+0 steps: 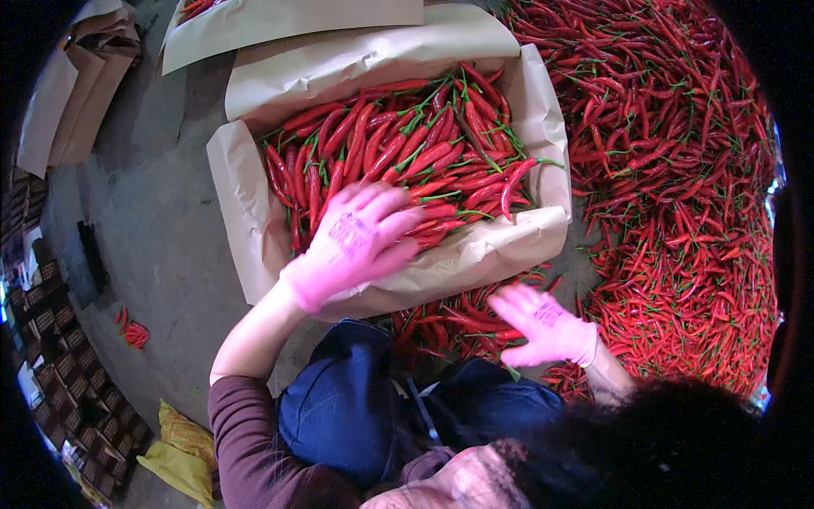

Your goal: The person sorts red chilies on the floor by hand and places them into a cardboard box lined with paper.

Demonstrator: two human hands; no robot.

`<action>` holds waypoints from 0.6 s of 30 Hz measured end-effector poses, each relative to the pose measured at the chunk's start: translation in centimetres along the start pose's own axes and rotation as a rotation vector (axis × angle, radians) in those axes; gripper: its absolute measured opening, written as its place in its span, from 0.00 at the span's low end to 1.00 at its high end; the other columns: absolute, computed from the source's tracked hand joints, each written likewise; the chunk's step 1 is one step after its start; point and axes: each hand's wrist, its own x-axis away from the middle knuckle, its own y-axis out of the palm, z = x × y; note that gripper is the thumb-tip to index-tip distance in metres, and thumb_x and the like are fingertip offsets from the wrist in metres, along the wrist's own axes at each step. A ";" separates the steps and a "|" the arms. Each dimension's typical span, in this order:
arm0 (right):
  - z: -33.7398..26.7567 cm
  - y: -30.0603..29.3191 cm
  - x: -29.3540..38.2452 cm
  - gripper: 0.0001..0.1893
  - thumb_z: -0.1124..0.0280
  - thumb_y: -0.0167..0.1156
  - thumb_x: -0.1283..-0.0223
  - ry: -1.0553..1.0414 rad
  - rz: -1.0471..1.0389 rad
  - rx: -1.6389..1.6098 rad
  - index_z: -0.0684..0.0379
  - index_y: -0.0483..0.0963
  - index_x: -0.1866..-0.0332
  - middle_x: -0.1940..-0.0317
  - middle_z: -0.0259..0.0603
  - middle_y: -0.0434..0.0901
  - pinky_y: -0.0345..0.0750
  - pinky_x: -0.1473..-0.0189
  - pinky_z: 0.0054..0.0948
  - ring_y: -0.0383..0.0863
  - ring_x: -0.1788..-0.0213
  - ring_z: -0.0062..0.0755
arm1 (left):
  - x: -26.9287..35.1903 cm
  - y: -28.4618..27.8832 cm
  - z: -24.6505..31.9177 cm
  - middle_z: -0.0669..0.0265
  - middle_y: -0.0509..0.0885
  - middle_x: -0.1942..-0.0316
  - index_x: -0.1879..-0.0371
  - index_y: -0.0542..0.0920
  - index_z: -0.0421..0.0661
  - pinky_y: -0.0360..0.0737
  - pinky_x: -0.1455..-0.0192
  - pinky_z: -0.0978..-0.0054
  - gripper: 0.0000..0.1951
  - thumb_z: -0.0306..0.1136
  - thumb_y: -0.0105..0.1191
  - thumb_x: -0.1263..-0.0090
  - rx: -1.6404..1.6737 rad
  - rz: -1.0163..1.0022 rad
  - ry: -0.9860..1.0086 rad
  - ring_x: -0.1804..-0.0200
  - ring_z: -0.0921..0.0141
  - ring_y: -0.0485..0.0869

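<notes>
A box lined with brown paper (241, 191) stands before me, filled with red chili peppers (381, 140) with green stems. My left hand (356, 242), in a pink glove and slightly blurred, lies over the peppers at the box's near left part, fingers spread; whether anything is beneath the palm is hidden. Outside the box, to the lower right, my right hand (540, 324) wears a matching glove. Its fingers are apart above a small pile of loose chilies (464, 324) between the box and my knees, and no pepper shows in its grip.
A large heap of red chilies (674, 191) covers the floor at right. Another paper-lined box (292, 32) is at the top. Folded brown paper or cardboard (82, 95) lies upper left. A few chilies (135, 334), a yellow bag (181, 467) and woven baskets or matting (76, 382) are at left.
</notes>
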 end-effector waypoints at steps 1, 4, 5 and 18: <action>-0.1 -1.3 -0.4 0.42 0.59 0.68 0.47 0.012 0.043 0.144 0.64 0.63 0.27 0.40 0.60 0.76 0.75 0.35 0.49 0.76 0.38 0.61 | 0.7 0.9 -1.1 0.55 0.78 0.39 0.40 0.79 0.50 0.71 0.34 0.51 0.22 0.41 0.59 0.33 -0.093 -0.044 0.006 0.37 0.52 0.76; 0.6 -6.1 -5.2 0.26 0.68 0.64 0.42 0.170 0.374 -0.162 0.69 0.75 0.39 0.50 0.58 0.83 0.79 0.39 0.40 0.85 0.45 0.52 | 3.8 1.7 -1.2 0.54 0.74 0.34 0.35 0.76 0.52 0.68 0.29 0.48 0.27 0.43 0.59 0.34 -0.087 -0.159 -0.065 0.33 0.50 0.73; 1.9 -6.8 -7.2 0.24 0.71 0.62 0.41 0.194 0.504 -0.142 0.69 0.75 0.39 0.51 0.56 0.84 0.80 0.42 0.35 0.86 0.48 0.44 | 4.5 1.6 -0.9 0.54 0.74 0.34 0.35 0.76 0.52 0.67 0.29 0.48 0.27 0.42 0.60 0.34 -0.080 -0.159 -0.072 0.32 0.50 0.73; 17.5 -11.4 -22.4 0.17 0.77 0.59 0.35 0.358 1.024 -0.465 0.60 0.80 0.42 0.56 0.38 0.87 0.79 0.55 0.24 0.84 0.60 0.24 | 6.5 -0.3 -3.3 0.56 0.71 0.28 0.32 0.75 0.49 0.51 0.20 0.42 0.30 0.51 0.57 0.31 -0.207 -0.161 -0.259 0.27 0.54 0.69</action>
